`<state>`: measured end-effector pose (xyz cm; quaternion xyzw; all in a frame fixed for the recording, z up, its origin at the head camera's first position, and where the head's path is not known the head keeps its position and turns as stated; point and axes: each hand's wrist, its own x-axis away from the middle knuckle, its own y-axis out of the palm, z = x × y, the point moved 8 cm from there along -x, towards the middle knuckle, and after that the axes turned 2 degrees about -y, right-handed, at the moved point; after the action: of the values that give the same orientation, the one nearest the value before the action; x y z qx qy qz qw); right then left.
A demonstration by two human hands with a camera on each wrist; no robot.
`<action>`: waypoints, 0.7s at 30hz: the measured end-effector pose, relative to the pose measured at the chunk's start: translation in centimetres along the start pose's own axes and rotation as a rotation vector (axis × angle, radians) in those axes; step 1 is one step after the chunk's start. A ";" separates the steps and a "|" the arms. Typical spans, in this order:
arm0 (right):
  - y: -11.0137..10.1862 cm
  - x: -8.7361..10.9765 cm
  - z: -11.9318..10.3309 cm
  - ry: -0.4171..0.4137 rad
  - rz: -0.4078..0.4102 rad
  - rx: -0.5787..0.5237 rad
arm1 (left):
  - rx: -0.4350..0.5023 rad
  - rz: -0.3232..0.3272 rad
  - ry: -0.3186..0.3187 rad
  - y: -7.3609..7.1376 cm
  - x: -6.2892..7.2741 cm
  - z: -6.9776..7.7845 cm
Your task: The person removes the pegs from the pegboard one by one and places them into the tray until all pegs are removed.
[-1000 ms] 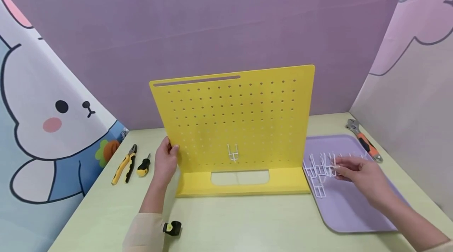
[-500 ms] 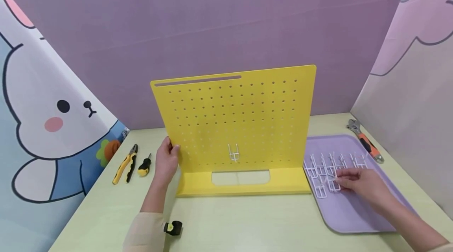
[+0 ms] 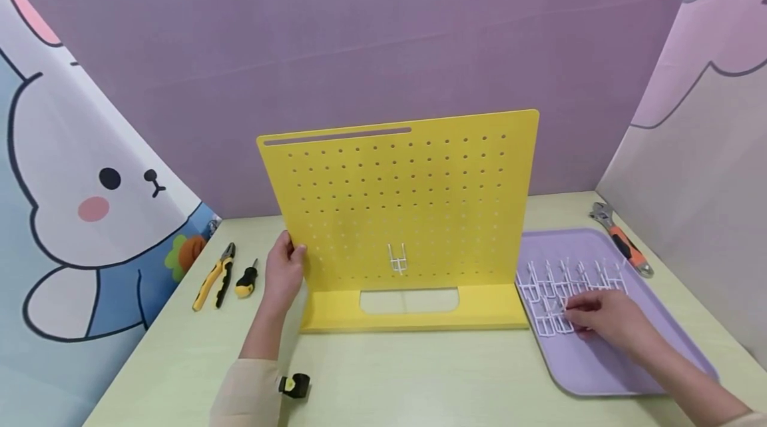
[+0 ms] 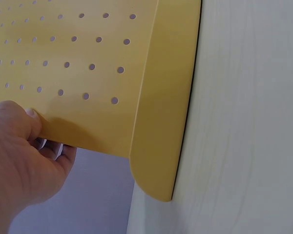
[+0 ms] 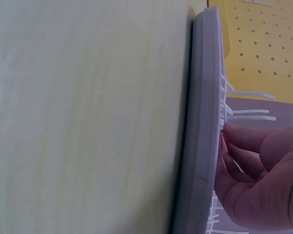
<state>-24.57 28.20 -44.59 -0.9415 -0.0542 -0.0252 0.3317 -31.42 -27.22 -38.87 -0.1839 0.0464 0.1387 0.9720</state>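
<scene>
A yellow pegboard stands upright on its base, one white wire hook fixed low near its middle. My left hand grips the board's left edge, thumb on the front face and the other fingers behind. Over the purple tray, my right hand pinches a white wire hook between thumb and fingers. That hook is low in the tray, beside another one at the tray's left side. Behind them stand several more white hooks. Its upper part is partly hidden by the fingers.
Left of the board lie yellow-and-black pliers and a stubby screwdriver. An adjustable wrench with an orange handle lies beyond the tray's right edge. A small black object shows beside the left sleeve, and a purple backdrop rises behind.
My right hand has brought its hook down and toward the tray's front, next to the front-left hook. The left hand keeps its grip on the board.
</scene>
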 end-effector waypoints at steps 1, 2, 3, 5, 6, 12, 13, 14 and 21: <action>0.0 0.0 -0.1 -0.006 -0.008 0.022 | -0.002 0.000 0.001 0.0 0.0 0.0; 0.0 -0.1 -0.1 -0.011 -0.017 0.045 | -0.003 0.000 0.001 0.0 0.0 0.0; -0.1 -0.2 -0.1 -0.010 -0.028 0.059 | -0.004 0.001 0.003 0.0 0.0 0.0; -0.4 -0.3 -0.1 -0.010 -0.050 0.083 | -0.006 0.002 0.006 0.0 0.1 0.1; -0.6 -0.3 -0.2 -0.011 -0.057 0.093 | -0.009 0.004 0.007 0.0 0.1 0.2; -2.5 -0.5 -1.7 -0.034 -0.004 0.094 | -0.019 0.001 -0.002 0.1 0.1 0.2; -2.8 -0.6 -2.3 -0.042 0.019 0.088 | -0.020 -0.001 -0.003 0.1 0.1 0.1; -3.1 -0.6 -3.0 -0.049 0.045 0.070 | -0.021 -0.001 -0.004 0.1 0.1 0.1; -3.7 -0.5 -9.2 -0.165 0.236 0.037 | -0.027 0.009 0.000 0.0 0.1 0.1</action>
<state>-25.59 25.25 -35.20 -0.9339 0.0294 0.0926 0.3441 -31.34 -27.18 -38.75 -0.1968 0.0451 0.1436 0.9688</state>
